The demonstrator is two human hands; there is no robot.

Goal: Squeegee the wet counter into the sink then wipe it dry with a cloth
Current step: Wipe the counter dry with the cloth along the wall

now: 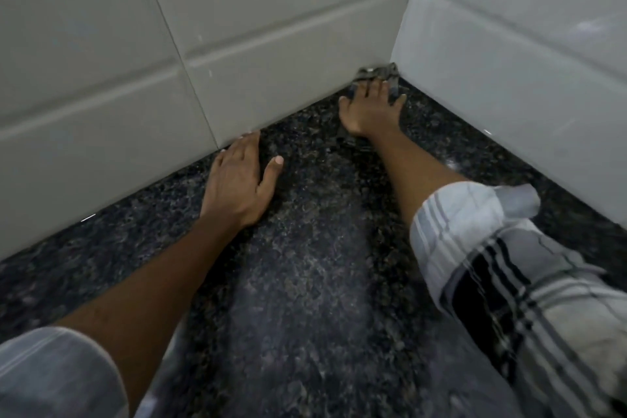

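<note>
Head view looks down on two bare hands on one dark speckled counter (305, 282). Right hand (371, 108) lies flat with fingers spread, palm pressing one cloth (378, 73) down onto the stone; nothing is pinched, the hand is open and simply bearing on the fabric. That cloth is a small, dark, crumpled piece pushed right into the corner where the two walls meet, its far edge touching the base of the tiles, its near part hidden under the fingers. Left hand (242, 180) is also open and empty, palm down on the counter, thumb splayed to the right, fingertips touching the foot of the back wall (135, 61). The two hands are well apart, the right one farther from the camera. Both forearms stretch up from the bottom of the frame; the right arm wears one rolled-up sleeve (509, 265) in white with grey and black stripes, and a pale grey sleeve edge shows at the lower left. Back wall and side wall (526, 44) are pale rectangular tiles with visible grout lines. A few small bright glints sit on the stone near the wall bases.
</note>
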